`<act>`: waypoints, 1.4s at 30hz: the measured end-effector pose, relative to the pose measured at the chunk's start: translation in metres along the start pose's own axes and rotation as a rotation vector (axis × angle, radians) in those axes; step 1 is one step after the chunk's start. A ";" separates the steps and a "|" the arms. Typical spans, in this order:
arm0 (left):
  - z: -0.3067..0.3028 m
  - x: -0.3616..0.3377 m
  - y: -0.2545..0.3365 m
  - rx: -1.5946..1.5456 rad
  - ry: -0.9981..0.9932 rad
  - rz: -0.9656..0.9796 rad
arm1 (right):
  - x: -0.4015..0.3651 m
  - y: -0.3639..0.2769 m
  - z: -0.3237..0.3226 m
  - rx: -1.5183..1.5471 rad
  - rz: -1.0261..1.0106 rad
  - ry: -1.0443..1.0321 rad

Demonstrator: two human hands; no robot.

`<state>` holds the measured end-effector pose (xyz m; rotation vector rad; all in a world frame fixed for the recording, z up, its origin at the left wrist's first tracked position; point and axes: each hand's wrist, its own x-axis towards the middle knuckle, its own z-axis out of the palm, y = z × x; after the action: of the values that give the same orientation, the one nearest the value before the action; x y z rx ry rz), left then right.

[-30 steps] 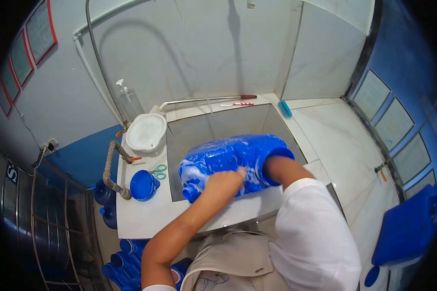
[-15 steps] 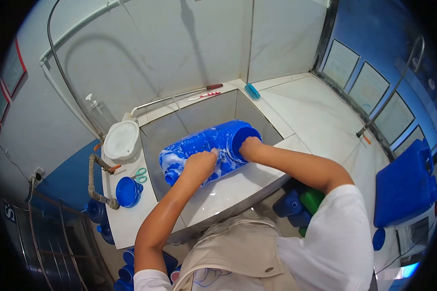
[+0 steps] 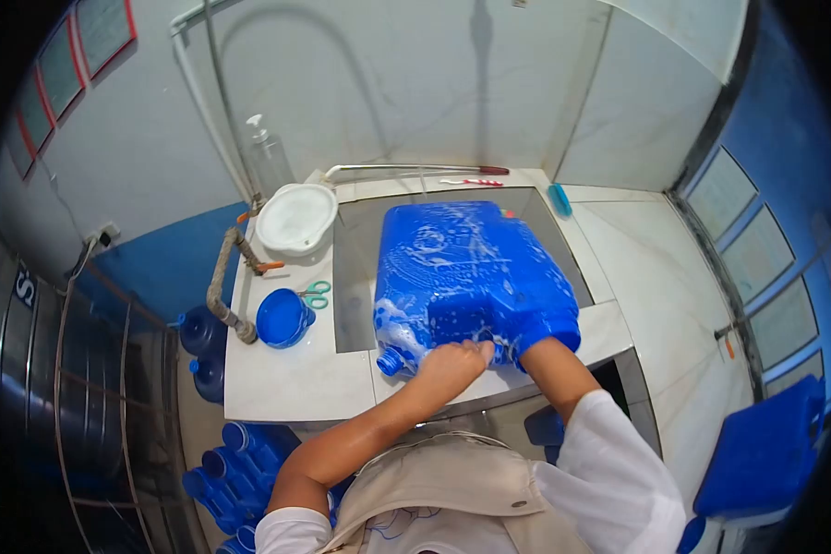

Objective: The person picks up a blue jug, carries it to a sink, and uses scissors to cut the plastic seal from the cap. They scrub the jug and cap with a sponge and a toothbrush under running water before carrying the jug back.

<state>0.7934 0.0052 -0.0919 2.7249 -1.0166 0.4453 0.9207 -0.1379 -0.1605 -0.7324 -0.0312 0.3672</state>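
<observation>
A large blue plastic water jug (image 3: 471, 258), streaked with white suds, lies with its broad face up across the sink. My left hand (image 3: 457, 363) is wrapped round the jug's handle at its near side. At the jug's near right end, my right hand (image 3: 543, 356) goes into the wide round mouth (image 3: 563, 334); its fingers are hidden inside, so what they hold does not show. A small capped spout (image 3: 391, 361) with foam round it points toward me at the near left corner.
On the left counter are a white basin (image 3: 296, 220), a blue bowl (image 3: 283, 319), green-handled scissors (image 3: 317, 295), a pump bottle (image 3: 270, 155) and a pipe tap (image 3: 226, 291). A blue brush (image 3: 560, 200) lies right of the sink (image 3: 353, 314). Blue jugs (image 3: 249, 466) stand below.
The jug has turned so its broad sudsy face is now up. My left hand stays at the handle and my right hand stays in the mouth. The camera view has shifted too.
</observation>
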 end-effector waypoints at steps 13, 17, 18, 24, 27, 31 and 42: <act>-0.014 -0.009 -0.006 -0.099 -0.116 0.042 | -0.007 0.021 -0.003 -0.122 0.014 0.004; -0.031 -0.005 0.008 -0.092 -0.153 0.021 | -0.010 0.016 -0.005 -0.194 0.037 0.013; -0.037 -0.004 0.007 -0.080 -0.153 0.025 | -0.013 0.013 -0.004 -0.240 0.051 0.007; -0.038 0.010 0.009 -0.137 -0.047 -0.022 | -0.014 -0.038 0.000 -1.244 0.241 -0.174; -0.035 0.025 0.001 -0.117 -0.042 -0.089 | 0.004 -0.055 -0.005 -1.981 0.450 -0.458; -0.025 0.048 -0.016 -0.108 -0.053 -0.140 | 0.018 -0.074 -0.012 -2.297 0.737 -0.837; 0.028 0.078 -0.105 -0.143 -0.039 -0.494 | 0.049 -0.138 0.133 -2.501 -0.328 -0.556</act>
<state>0.9249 0.0282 -0.0996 2.7264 -0.3370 0.2218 0.9899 -0.1291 0.0246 -2.9830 -1.3189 -0.0105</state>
